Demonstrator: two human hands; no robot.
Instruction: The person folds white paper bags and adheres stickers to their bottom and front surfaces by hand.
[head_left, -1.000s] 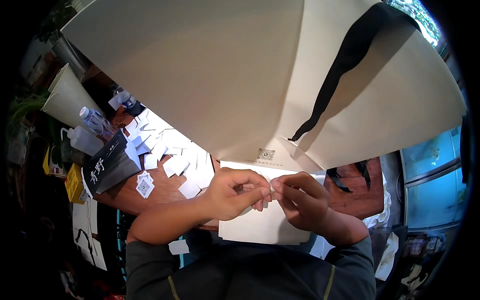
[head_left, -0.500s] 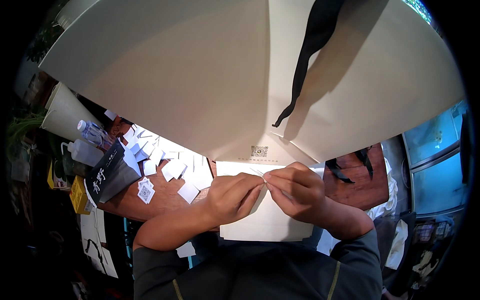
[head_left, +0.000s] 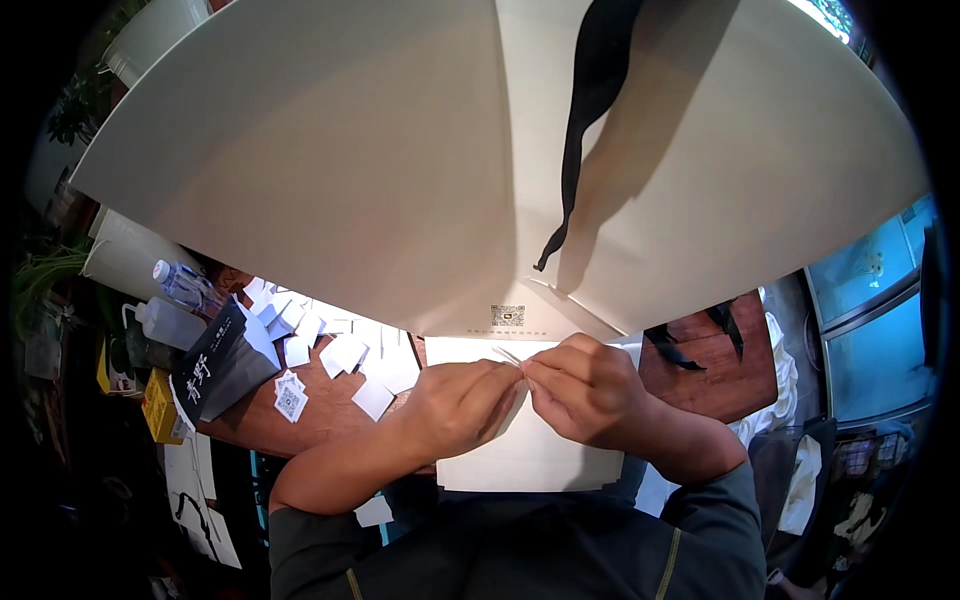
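My left hand [head_left: 455, 405] and my right hand [head_left: 590, 392] meet fingertip to fingertip in front of me, both closed in a pinch. Between them is a thin pale strip [head_left: 506, 355] with two narrow ends poking out; its full shape is hidden by my fingers. Just beyond my hands rises a large cream paper panel [head_left: 380, 190], creased down the middle, with a printed square code near its lower edge. A black ribbon [head_left: 580, 130] hangs down the panel's front. Beneath my hands lies a white sheet or flap [head_left: 550, 460].
On the brown table [head_left: 320, 405], white cards [head_left: 345, 352] are scattered at left, beside a dark printed bag [head_left: 225, 365], a clear bottle [head_left: 185, 285] and a white squeeze bottle [head_left: 168, 323]. A yellow box [head_left: 160, 405] stands at its edge. More black ribbon [head_left: 675, 350] lies at right.
The cream panel and ribbon appear a little further left and the ribbon's tip lower. My hands stay pinched together, slightly lower in view.
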